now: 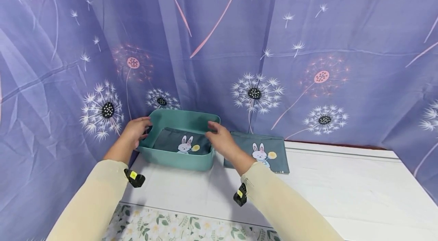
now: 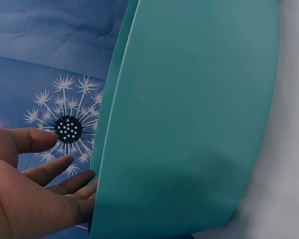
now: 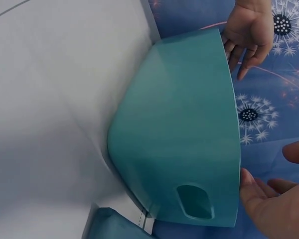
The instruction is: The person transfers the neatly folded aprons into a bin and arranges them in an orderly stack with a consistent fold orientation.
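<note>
A teal plastic storage bin (image 1: 181, 160) stands at the left of the table, with an oval handle hole (image 3: 195, 201) in its end wall. Inside lies a flat dark green piece (image 1: 167, 142) printed with a white rabbit and a yellow balloon-like shape. My left hand (image 1: 136, 130) is at the bin's left end, its loosely spread fingers right at the rim. At the right end, my right hand (image 1: 221, 140) reaches over the rim with thumb and fingers apart. Neither hand is curled round the bin.
A matching dark green rabbit-print piece (image 1: 244, 145) lies flat just right of the bin, partly behind my right forearm. The white table (image 1: 342, 180) has a floral strip (image 1: 164, 224) along its front. A purple dandelion-print curtain (image 1: 219, 73) hangs close behind and at the left.
</note>
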Demonstrator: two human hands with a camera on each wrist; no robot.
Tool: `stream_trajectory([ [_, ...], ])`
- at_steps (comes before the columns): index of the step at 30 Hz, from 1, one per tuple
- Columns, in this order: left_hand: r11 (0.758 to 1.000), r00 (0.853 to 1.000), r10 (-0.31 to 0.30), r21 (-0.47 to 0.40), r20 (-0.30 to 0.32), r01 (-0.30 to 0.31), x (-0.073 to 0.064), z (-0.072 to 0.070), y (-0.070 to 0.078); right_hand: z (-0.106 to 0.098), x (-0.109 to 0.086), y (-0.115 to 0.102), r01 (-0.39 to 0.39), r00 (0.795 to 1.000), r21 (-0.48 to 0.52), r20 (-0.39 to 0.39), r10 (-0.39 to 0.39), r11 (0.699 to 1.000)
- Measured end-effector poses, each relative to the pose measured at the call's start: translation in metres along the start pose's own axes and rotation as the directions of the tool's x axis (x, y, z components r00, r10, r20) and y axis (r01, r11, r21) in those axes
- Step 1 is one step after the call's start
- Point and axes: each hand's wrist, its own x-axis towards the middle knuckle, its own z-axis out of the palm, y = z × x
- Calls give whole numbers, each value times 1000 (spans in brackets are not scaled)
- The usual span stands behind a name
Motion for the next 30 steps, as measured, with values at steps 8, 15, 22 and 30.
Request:
stream_trajectory([
  [8,997,996,73,-6,-52,-73,-5,7,0,-1,-2,1,3,999,52,41,-5,999],
  [15,992,987,129,28,-95,-127,-11,13,0,-3,-5,3,42,999,40,26,-43,998],
  [22,991,984,134,6,-121,-135,-16,18,-1,-6,-5,7,65,998,88,-2,-65,994],
  [30,982,972,179,-25,-151,-185,-22,22,-2,-6,-6,9,90,996,131,-40,-85,987],
])
